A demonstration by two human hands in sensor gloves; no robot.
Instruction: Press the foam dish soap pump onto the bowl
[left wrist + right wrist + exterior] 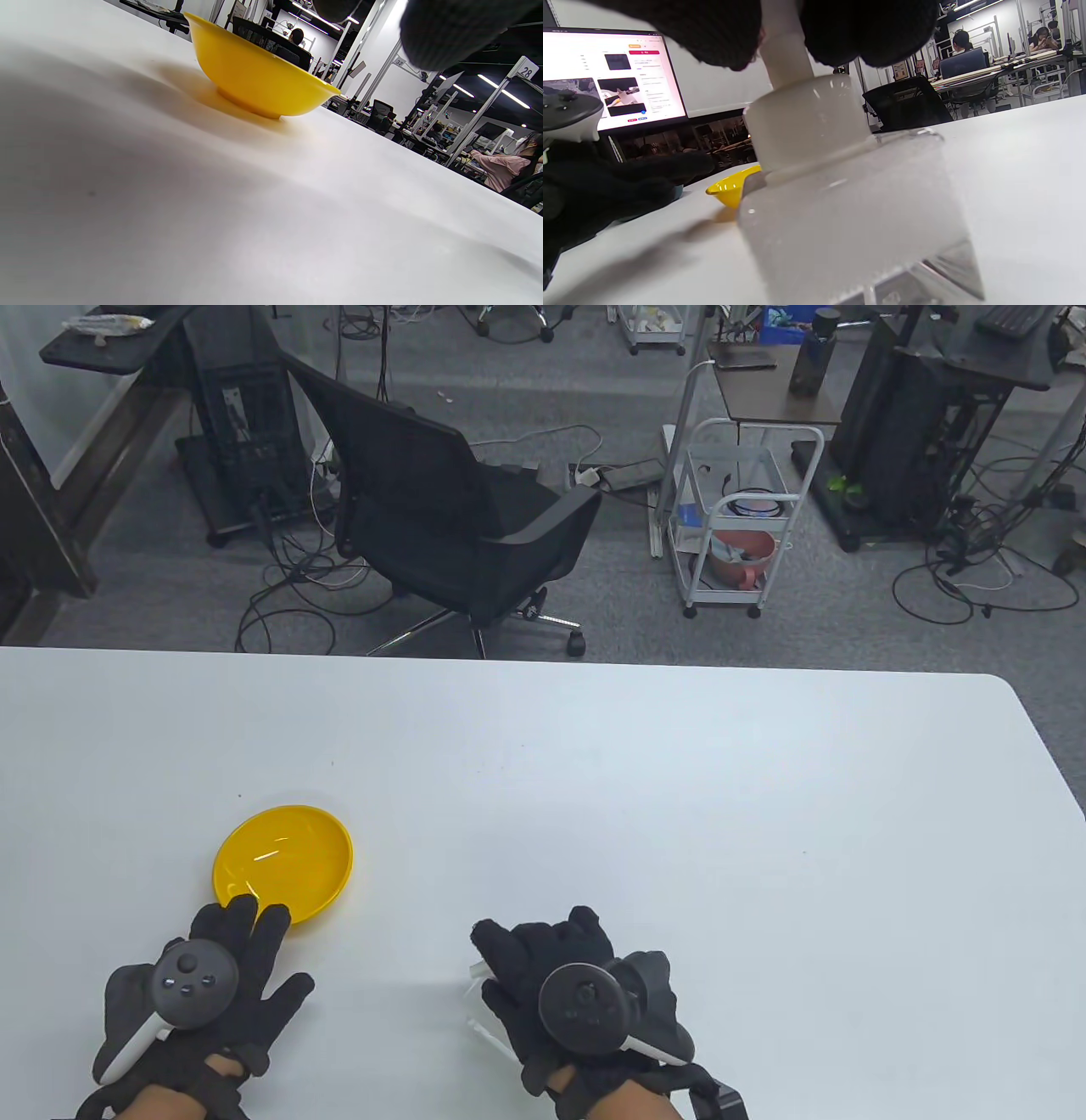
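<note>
A yellow bowl (284, 861) stands on the white table (679, 814) at the near left; it also shows in the left wrist view (254, 76) and the right wrist view (729, 190). My left hand (246, 937) lies spread and open just in front of the bowl, its fingertips at the near rim. My right hand (560, 976) covers a clear foam soap pump bottle (848, 220), its fingers (874, 29) around the white pump stem. In the table view only the white nozzle (473, 976) sticks out to the left. The bottle is to the right of the bowl, apart from it.
A black office chair (450, 517) and a white cart (738, 526) stand on the floor beyond the table's far edge. A lit monitor (615, 76) shows behind my left hand in the right wrist view.
</note>
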